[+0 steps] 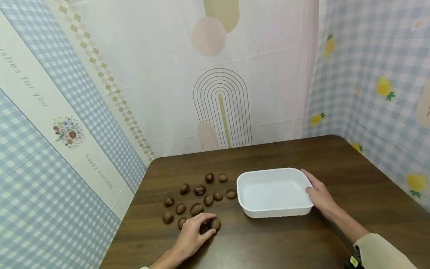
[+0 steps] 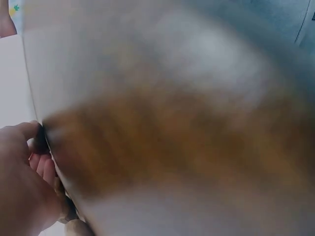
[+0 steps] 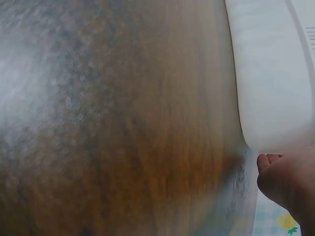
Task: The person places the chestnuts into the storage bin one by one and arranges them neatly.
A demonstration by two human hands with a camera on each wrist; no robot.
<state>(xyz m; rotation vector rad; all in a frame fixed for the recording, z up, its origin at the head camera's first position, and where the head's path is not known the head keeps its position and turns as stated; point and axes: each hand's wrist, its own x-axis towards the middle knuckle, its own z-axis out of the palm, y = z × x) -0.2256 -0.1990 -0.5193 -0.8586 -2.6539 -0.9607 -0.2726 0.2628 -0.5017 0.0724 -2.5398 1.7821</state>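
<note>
The person's left hand (image 1: 195,231) comes in low over the dark wooden bench (image 1: 255,239), its thumb and fingers curled and pinching a brown chestnut (image 1: 216,224) that sits nearest the front edge of the scatter. The twelve other chestnuts (image 1: 199,190) lie loosely spread on the bench to the left of the white tray (image 1: 275,192), some nearly touching one another, the rightmost just beside the tray's wall, and one partly covered by the back of the left hand. The right hand (image 1: 320,196) grips the tray at its right end, thumb over the rim and fingers clamped round the outside; the tray has nothing in it, its open side faces up, and whether its base rests fully on the bench I cannot tell. A pale sleeve (image 1: 379,250) covers the right forearm, with a dark device (image 1: 354,259) at its cuff. Behind the bench hangs a white cloth (image 1: 161,93) printed with arches, flanked by a blue checked cloth (image 1: 37,183) on the left and a checked cloth with yellow fruit (image 1: 373,119) on the right
</note>
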